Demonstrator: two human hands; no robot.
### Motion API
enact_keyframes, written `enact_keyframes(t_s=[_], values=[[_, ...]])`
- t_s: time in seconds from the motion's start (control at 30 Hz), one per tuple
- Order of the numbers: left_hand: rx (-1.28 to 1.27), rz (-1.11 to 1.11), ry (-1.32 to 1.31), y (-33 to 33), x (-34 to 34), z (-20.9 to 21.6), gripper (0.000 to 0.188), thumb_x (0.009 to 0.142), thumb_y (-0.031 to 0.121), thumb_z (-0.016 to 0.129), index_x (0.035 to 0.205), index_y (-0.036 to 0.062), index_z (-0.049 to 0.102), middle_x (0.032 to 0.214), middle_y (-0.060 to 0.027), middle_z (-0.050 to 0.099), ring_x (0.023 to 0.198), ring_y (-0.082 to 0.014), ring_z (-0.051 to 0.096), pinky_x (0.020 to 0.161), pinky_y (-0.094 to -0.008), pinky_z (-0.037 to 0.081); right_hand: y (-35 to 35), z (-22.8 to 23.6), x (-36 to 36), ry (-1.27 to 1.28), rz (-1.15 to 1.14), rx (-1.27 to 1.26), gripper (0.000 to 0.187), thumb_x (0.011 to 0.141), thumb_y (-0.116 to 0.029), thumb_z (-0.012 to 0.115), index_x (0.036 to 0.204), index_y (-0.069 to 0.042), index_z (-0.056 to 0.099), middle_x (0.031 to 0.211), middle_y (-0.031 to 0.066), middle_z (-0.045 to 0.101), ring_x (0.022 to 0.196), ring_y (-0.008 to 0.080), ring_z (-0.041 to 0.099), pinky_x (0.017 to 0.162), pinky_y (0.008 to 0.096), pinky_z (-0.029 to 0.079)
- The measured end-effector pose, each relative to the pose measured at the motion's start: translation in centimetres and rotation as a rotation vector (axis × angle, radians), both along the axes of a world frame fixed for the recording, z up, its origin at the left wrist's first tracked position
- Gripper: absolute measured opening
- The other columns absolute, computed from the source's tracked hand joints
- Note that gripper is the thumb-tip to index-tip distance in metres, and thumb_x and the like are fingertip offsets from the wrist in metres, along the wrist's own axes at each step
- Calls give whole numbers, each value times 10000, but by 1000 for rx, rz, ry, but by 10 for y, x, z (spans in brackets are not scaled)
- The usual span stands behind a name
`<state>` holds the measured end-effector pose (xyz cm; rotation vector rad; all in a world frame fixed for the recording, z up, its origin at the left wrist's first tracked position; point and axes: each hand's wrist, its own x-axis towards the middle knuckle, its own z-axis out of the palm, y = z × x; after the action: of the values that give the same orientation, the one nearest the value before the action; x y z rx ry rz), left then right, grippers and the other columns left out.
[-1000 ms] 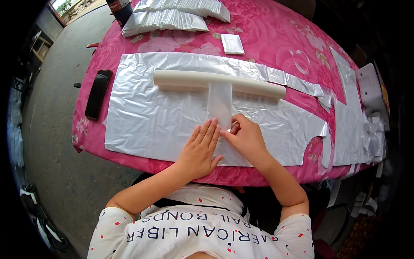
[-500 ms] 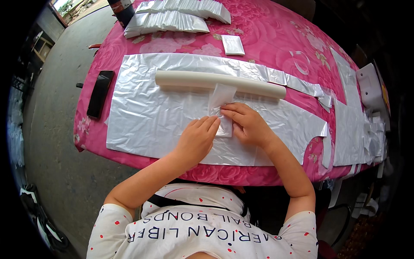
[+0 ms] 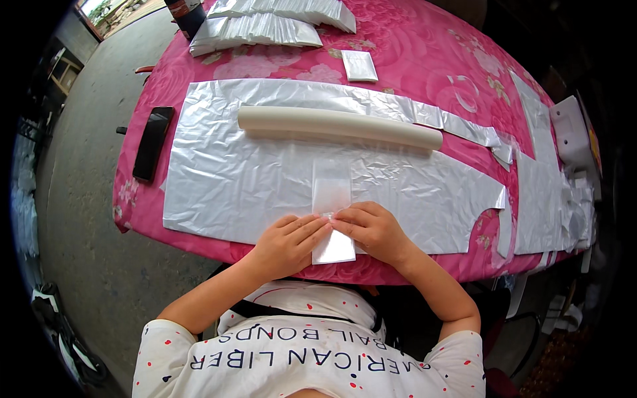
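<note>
Close to the table's front edge, my left hand (image 3: 290, 244) and my right hand (image 3: 375, 229) meet fingertip to fingertip. Between them they pinch the middle of a folded plastic packet (image 3: 334, 252). Its near end is shiny white. A clear plastic sleeve (image 3: 332, 189) extends from it toward the far side; whether the packet is inside the sleeve is hidden by my fingers. Beneath lies a large silvery-white plastic sheet (image 3: 219, 192), flat on the table. Across the sheet, beyond my hands, rests a long cream-coloured tube (image 3: 338, 127).
A pink flowered tablecloth (image 3: 424, 50) covers the table. One folded packet (image 3: 359, 66) lies past the tube, and stacks of similar packets (image 3: 255, 33) stand at the far left beside a dark bottle (image 3: 186, 16). A black phone (image 3: 152, 144) lies left; more plastic sheeting (image 3: 537, 205) is at right.
Both hands have come down toward the table's near edge with the packet. It was tilted and now lies straight, its white end showing below my fingers.
</note>
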<state>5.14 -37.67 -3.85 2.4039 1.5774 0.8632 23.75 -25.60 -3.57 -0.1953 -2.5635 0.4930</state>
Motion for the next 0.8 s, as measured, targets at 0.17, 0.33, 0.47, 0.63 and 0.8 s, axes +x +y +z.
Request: enact_keyframes(t_s=[0.17,0.33,0.47,0.63,0.8], values=[[-207,171,-271,10,0,3,460,718,10,588,1173,67,544,976,-98,644,913,-266,606,762,-355,461,2,-1,2,-2,-196,-302,211,718,-65,623,924,-63,665,803,56,635,725,200,594,628,301,482],[-504,378,-511,39,-4,16,466,801,93,597,1246,60,463,768,-131,649,651,-308,606,612,-364,469,8,15,-17,-145,-528,-787,204,822,-201,592,795,-16,671,623,117,625,518,200,588,526,284,445],[-573,503,-554,55,-8,20,525,805,99,593,1267,-48,392,669,-139,628,584,-287,604,617,-369,475,22,27,-29,-364,-595,-989,244,811,-222,598,758,8,658,577,89,608,490,151,593,511,277,449],[-214,481,-292,54,-5,20,565,777,80,621,1271,-68,391,983,-162,599,848,-284,589,743,-347,471,34,30,-33,-501,-595,-1061,269,813,-231,594,684,2,637,548,68,591,486,133,603,504,267,454],[43,177,12,56,11,7,628,788,200,621,1293,-65,359,1264,-215,443,1167,-349,435,979,-396,361,40,27,-35,-509,-597,-1094,279,805,-205,587,620,2,615,540,71,587,490,133,603,507,263,456]])
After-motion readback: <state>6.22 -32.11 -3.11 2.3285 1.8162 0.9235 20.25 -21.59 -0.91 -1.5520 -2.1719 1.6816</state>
